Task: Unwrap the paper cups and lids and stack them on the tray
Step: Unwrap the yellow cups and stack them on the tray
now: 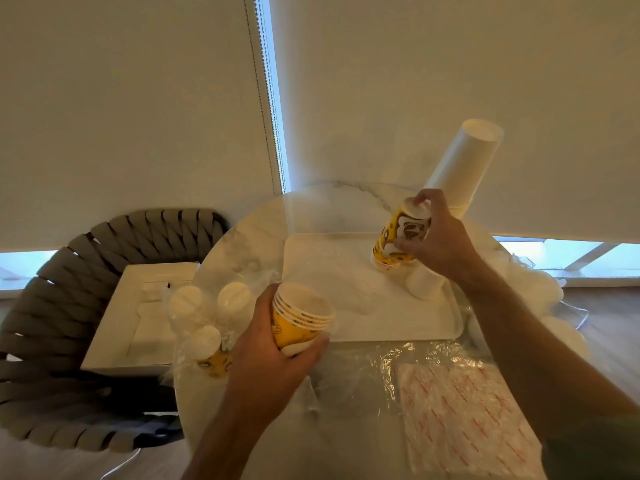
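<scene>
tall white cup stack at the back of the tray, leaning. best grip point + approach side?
Probably grip the tall white cup stack low on its wall, just above the flared rims near the tray, coming from the left, the side it leans away from. It tilts up and to the right, so a high grip risks tipping it. The right hand now blocks that low part.

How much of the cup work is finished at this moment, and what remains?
Done: a tall white cup stack stands at the tray's far side. In hand: the right hand holds an upside-down yellow cup stack over the tray, and the left hand grips a few more yellow cups near its front edge. Left: the wrapped cups on the table's left are still in plastic.
</scene>
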Available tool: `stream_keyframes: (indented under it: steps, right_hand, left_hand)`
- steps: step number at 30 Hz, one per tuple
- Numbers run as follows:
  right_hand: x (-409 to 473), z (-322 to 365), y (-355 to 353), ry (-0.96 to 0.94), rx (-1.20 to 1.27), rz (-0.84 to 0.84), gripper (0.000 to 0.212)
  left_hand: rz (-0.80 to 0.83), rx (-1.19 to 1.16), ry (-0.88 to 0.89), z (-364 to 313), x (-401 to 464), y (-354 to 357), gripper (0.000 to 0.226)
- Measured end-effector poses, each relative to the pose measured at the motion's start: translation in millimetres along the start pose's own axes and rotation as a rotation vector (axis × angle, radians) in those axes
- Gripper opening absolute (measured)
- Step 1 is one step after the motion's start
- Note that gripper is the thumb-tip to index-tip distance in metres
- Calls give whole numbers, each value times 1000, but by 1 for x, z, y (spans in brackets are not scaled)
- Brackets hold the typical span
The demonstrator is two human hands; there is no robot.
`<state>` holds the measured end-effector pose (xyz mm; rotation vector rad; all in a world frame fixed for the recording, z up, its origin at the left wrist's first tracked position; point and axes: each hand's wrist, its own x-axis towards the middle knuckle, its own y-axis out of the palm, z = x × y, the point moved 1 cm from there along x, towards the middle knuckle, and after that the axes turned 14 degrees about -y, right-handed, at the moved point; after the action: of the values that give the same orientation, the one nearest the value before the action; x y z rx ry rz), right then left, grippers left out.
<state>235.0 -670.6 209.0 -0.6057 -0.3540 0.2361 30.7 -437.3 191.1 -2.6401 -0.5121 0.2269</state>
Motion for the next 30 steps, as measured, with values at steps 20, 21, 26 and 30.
stream_keyframes:
  steps: [20, 21, 26, 30]
  right_hand:
    - [43, -62, 35, 71, -568, 268, 30]
    - [42, -61, 35, 72, -573, 285, 30]
    - [39, -36, 25, 24, -556, 266, 36]
    - [25, 23, 9, -42, -278, 221, 21]
  left_hand:
    - [26, -63, 8, 2, -3, -2, 68]
    - [27, -67, 6, 1, -3, -2, 69]
    - [23, -84, -7, 1, -3, -1, 82]
    - [36, -92, -43, 6, -3, 2, 88]
